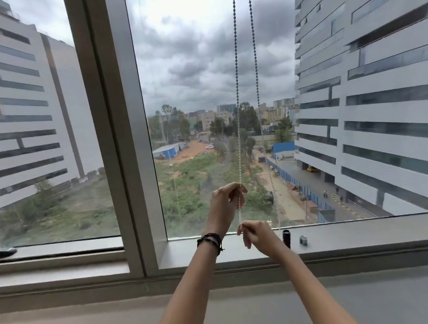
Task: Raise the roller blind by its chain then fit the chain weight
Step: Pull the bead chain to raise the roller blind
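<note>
A beaded blind chain [237, 91] hangs in two strands down the middle of the window pane. My left hand [225, 202] pinches the left strand just above the sill. My right hand [257, 235] pinches the same strand a little lower, near the sill. The right strand [255, 60] hangs free down to the sill. A small black cylinder [286, 237] and a small grey clip-like piece [303, 240] stand on the window sill [360, 233] right of my right hand. The blind itself is out of view above.
A thick grey window mullion [122, 141] stands left of the chain. A dark object [2, 251] lies on the sill at the far left. A pale ledge [92, 317] runs below the window.
</note>
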A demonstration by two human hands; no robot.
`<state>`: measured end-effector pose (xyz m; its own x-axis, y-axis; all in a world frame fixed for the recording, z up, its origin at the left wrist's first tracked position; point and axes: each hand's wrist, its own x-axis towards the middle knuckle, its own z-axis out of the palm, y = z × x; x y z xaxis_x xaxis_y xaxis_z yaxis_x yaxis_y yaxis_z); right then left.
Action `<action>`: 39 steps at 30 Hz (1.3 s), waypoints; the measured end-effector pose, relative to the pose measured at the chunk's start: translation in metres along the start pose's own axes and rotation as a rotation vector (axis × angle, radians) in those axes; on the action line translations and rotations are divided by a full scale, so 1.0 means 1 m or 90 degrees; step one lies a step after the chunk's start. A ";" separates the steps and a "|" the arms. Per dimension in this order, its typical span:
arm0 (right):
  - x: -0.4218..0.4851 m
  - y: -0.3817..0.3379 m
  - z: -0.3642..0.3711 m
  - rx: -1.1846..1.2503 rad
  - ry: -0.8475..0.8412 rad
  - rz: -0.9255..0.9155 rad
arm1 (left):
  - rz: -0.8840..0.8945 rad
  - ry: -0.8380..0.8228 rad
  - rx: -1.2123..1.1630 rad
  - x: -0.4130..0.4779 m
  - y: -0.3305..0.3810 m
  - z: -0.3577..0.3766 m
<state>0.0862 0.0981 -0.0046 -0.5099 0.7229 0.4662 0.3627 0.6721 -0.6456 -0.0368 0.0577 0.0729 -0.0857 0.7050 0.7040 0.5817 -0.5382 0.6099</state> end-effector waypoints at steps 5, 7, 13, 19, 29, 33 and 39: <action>-0.005 -0.011 -0.012 0.044 0.039 0.061 | 0.023 0.008 0.010 -0.006 -0.001 -0.002; -0.003 -0.028 -0.020 0.148 0.164 0.059 | 0.034 0.005 0.019 -0.008 0.002 -0.003; 0.015 -0.092 -0.051 0.399 0.289 -0.009 | 0.044 -0.008 -0.012 -0.014 0.006 0.000; 0.029 -0.122 -0.054 0.466 0.337 -0.046 | 0.066 -0.002 -0.025 -0.022 0.017 0.004; 0.004 -0.094 -0.041 0.278 0.342 -0.100 | 0.041 -0.056 -0.052 -0.058 0.003 0.014; -0.012 -0.071 -0.028 0.239 0.325 -0.065 | 0.005 -0.096 -0.050 -0.077 -0.013 0.021; -0.028 -0.052 -0.008 0.168 0.308 -0.043 | -0.008 -0.139 0.003 -0.097 -0.032 0.028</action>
<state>0.0878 0.0442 0.0203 -0.0858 0.7123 0.6966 0.1028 0.7018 -0.7049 -0.0244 0.0192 -0.0254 0.0841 0.7948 0.6010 0.5854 -0.5275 0.6157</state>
